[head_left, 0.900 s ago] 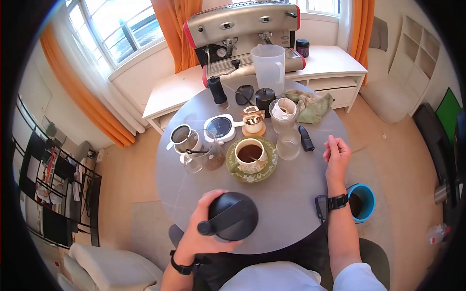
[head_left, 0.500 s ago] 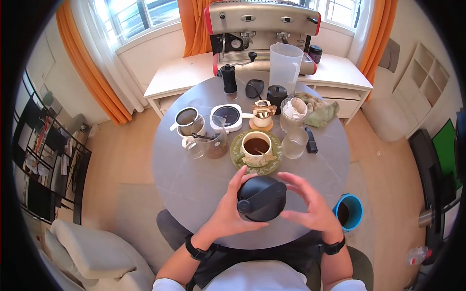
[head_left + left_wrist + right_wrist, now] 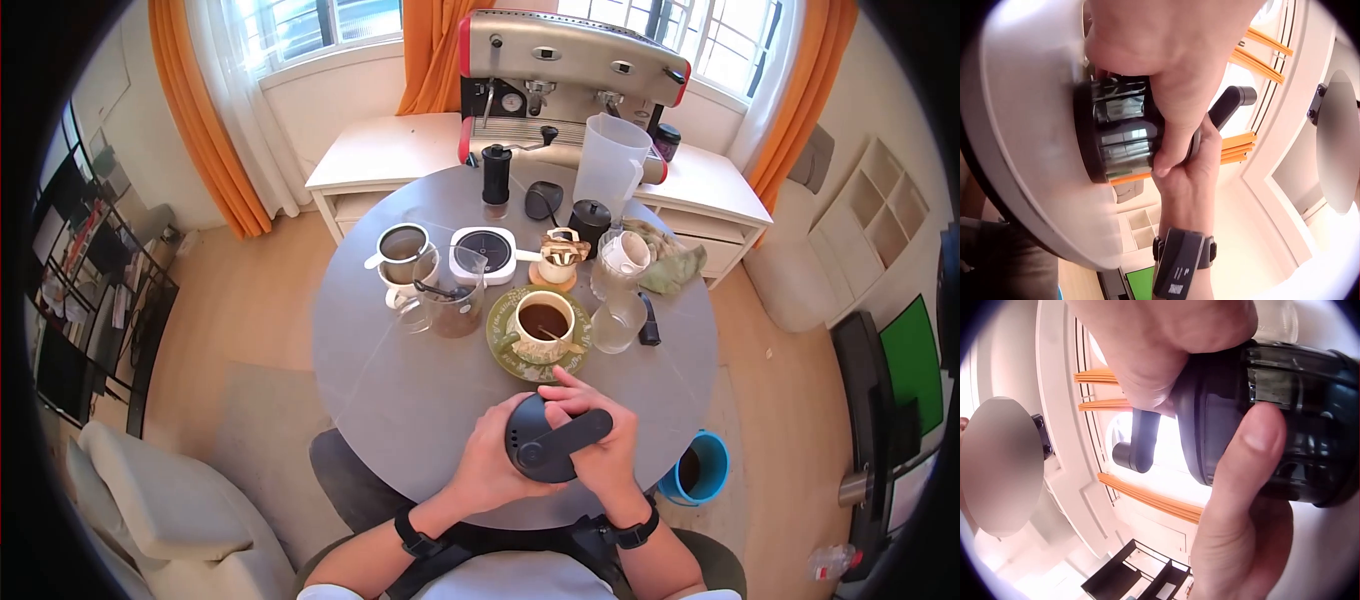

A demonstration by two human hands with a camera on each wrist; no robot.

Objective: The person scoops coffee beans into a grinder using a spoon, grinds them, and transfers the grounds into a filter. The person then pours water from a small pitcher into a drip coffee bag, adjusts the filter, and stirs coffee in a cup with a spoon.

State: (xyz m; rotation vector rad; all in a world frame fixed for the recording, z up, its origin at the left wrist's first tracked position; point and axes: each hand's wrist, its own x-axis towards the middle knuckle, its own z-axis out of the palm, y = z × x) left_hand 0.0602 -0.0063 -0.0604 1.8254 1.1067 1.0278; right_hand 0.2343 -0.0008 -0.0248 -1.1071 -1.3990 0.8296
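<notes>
Near the table's front edge, both hands grip a black canister point(image 3: 524, 418) with a flat lever arm point(image 3: 574, 441) on its lid. My left hand point(image 3: 490, 462) wraps the canister's side. In the right wrist view its thumb point(image 3: 1255, 447) presses along the dark see-through body. My right hand point(image 3: 607, 450) holds the lid's edge, fingers over the far rim beside the lever. In the left wrist view the canister's base point(image 3: 1088, 134) is close over the table. Just beyond the hands, a cup of brown drink point(image 3: 545, 322) with a spoon sits on a green saucer point(image 3: 510, 358).
Left of the saucer stand a glass jug point(image 3: 455, 315), a mug with a strainer point(image 3: 403, 245) and a white scale point(image 3: 470, 280). A glass point(image 3: 618, 325), a cloth point(image 3: 675, 265) and a plastic pitcher point(image 3: 608, 165) are at the right. A blue bucket point(image 3: 722, 470) is on the floor.
My right hand has come in from the right side and taken hold of the canister's lid. The left hand has moved the canister right. Its lever now points right instead of left.
</notes>
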